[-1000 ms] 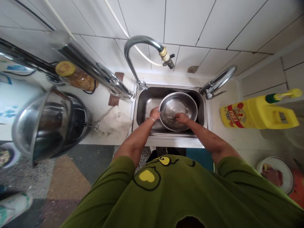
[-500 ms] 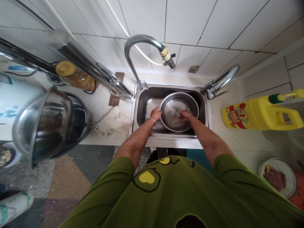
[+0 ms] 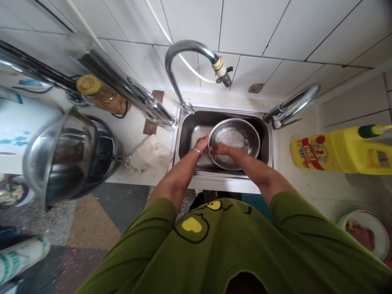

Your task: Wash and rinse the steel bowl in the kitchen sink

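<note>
Head view, single entry. Steel bowl [image 3: 235,143]: sits inside the sink [image 3: 186,134], toward its right wall and front edge, tilted a little toward the person. Left hand [image 3: 202,143]: clamped on the bowl's left rim, thumb side up, a thin bangle at the wrist. Right hand [image 3: 221,149]: inside the bowl at its near-left wall, fingers pressed to the metal; whether it holds a scrubber cannot be told. Curved tap [image 3: 196,61]: spout ends above the sink's back edge, no stream visible. Second tap [image 3: 290,105]: at the sink's right back corner. Yellow jug [image 3: 333,152]: lying on the counter, well right of the sink. Cloth [image 3: 151,157]: on the counter just left of the sink.

Handling note, as judgement: steady the rim firmly with the left hand, so the slick bowl does not spin, and work the right hand around the wall in overlapping sweeps, turning the bowl rather than overreaching.
</note>
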{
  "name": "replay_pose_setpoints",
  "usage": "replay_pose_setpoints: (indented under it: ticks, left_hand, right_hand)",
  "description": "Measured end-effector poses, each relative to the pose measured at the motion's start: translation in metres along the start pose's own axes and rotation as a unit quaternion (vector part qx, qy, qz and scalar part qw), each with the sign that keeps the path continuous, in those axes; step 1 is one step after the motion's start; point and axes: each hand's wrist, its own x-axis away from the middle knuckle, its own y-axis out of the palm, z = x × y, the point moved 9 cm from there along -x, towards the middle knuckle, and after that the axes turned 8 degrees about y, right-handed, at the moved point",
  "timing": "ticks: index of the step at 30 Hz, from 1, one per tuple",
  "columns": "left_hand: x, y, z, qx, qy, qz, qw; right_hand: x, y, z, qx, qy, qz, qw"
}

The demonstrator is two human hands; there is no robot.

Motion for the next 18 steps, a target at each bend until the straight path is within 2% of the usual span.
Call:
replay_pose_setpoints:
  ticks: [2,4,6,8,9,11,13,15,18]
  left_hand:
    - [-0.002,0.001,-0.002,-0.006,0.006,-0.008,1.000]
    - [-0.005,0.003,-0.003,-0.015,0.018,-0.011,1.000]
    - [-0.008,0.004,-0.004,-0.028,0.032,-0.004,0.999]
    - [-0.012,0.004,-0.001,-0.038,0.053,0.006,0.998]
    - [-0.013,0.004,0.000,-0.044,0.062,0.009,0.997]
    - [-0.014,0.004,0.002,-0.060,0.076,0.014,0.995]
    - [-0.014,0.005,0.002,-0.075,0.075,0.014,0.994]
    - [-0.011,0.007,-0.001,-0.088,0.059,0.007,0.994]
    - [-0.004,0.012,-0.006,-0.097,0.035,-0.006,0.995]
  right_hand:
    - [0.029,0.035,0.015,0.118,-0.023,-0.093,0.988]
    - [0.051,0.043,0.046,0.163,0.014,-0.124,0.979]
    - [0.059,0.026,0.085,0.172,0.112,-0.107,0.973]
    - [0.059,-0.009,0.115,0.178,0.195,-0.037,0.964]
    - [0.057,-0.030,0.124,0.183,0.215,0.009,0.959]
    - [0.051,-0.065,0.129,0.192,0.207,0.091,0.955]
    - [0.048,-0.084,0.128,0.195,0.190,0.146,0.951]
    - [0.045,-0.081,0.126,0.188,0.189,0.161,0.950]
    - [0.040,-0.046,0.111,0.148,0.191,0.140,0.960]
